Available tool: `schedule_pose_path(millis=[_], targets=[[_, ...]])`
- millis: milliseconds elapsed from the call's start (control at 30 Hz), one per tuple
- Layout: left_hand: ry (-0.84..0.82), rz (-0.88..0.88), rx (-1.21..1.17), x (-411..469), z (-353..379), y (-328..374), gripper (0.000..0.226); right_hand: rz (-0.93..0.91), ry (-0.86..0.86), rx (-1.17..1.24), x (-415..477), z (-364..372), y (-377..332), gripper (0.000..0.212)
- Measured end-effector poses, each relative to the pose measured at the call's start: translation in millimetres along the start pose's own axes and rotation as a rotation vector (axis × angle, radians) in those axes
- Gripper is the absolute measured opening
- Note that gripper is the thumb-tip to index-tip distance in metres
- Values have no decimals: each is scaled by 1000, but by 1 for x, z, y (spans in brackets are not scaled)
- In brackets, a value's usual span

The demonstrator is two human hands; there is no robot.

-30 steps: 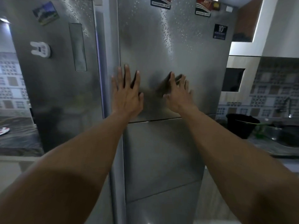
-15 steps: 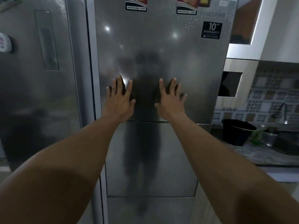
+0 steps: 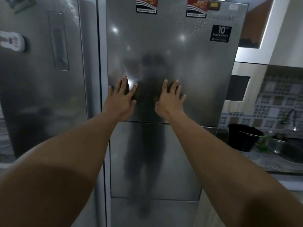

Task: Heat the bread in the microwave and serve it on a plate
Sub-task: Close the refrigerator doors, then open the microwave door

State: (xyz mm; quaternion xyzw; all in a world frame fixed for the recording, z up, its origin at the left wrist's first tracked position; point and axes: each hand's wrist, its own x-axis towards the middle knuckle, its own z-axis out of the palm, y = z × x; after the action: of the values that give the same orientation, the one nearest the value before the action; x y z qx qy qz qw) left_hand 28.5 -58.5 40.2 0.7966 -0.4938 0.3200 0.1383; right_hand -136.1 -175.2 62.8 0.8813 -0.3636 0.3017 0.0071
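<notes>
Both hands are lying flat on the upper fridge door. The left hand and the right hand are spreading straight fingers against the steel and gripping nothing, the left sitting at 9 o'clock of the right with a gap between them. Bread is not showing anywhere, and neither is a plate nor any microwave I can be sure of. I am guessing the bread is waiting behind this door.

At 6 o'clock of the hands, the seam above the lower door is running across. At 9 o'clock a second fridge is standing just beside. At 4 o'clock a black bucket is sitting on the counter near the sink.

As a judgement, the door is looking heavy, stiff and smooth, with no handle showing on its face. Flat palms are likely to be slipping rather than pulling, so fingers are probably needing an edge, at 9 o'clock or along the seam. Bread is going to be light, soft and easily crushed, so cradling it loosely from underneath, or by its wrapper, is seeming wise.
</notes>
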Motion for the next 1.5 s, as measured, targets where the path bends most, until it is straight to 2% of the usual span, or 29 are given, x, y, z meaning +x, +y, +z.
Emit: schedule_pose_path(millis=[233, 433, 700, 900, 1267, 1500], targets=[[-38, -54, -63, -11, -19, -4, 63, -71, -36, -2, -5, -8, -15, 87], [-3, -162, -11, -55, -39, -55, 62, -229, -3, 91, -9, 9, -71, 80], [25, -395, 156, -147, -79, -153, 61, -514, 30, 247, -32, 40, -194, 68], [-6, -545, 275, -213, -97, -236, 61, -651, -69, 332, -53, 65, -299, 71], [-71, -693, 352, -293, -118, -401, 65, -770, -185, 358, -73, 128, -494, 72], [-111, -700, 382, -306, -121, -506, 65, -753, -254, 404, -60, 170, -589, 73]])
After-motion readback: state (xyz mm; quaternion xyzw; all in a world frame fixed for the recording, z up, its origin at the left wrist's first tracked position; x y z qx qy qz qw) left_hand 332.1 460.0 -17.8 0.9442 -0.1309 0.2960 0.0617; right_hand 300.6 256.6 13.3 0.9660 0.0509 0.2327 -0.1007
